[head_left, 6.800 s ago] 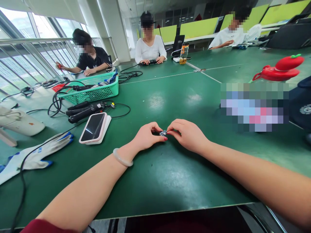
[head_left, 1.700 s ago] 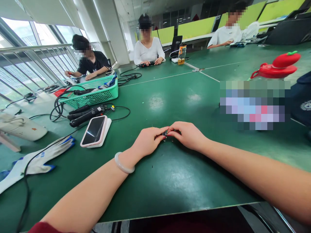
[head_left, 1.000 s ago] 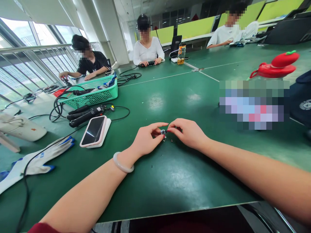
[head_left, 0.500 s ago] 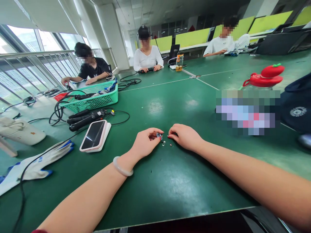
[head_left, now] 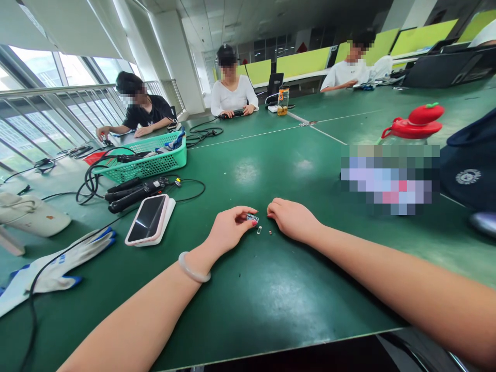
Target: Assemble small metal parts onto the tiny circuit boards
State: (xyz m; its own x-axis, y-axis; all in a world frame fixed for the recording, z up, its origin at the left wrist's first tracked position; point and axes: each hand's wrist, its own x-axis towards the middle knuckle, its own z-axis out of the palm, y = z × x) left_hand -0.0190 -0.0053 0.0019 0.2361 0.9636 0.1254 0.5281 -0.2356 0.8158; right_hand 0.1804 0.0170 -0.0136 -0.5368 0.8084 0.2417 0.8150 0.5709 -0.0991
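Note:
My left hand (head_left: 228,226), with a pale bangle at its wrist, pinches a small bluish circuit board (head_left: 252,217) between thumb and fingers just above the green table (head_left: 240,289). Facing it from the right, my right hand (head_left: 290,217) rests on the table with its fingers curled together. Whatever its fingertips may hold is hidden. Between the hands lie a small white rectangular frame (head_left: 259,230) and a tiny reddish-brown piece (head_left: 270,232), neither of them touched.
To the left are a phone (head_left: 149,219), black handled tools (head_left: 135,196), a work glove (head_left: 65,261) and a green basket (head_left: 151,164) with cables. A red-lidded bottle (head_left: 413,129) and a dark bag (head_left: 470,155) stand at right. Several people sit around the table.
The board in my left hand has turned and shows more of its flat face. My right fingertips have curled in further. The camera view has shifted slightly.

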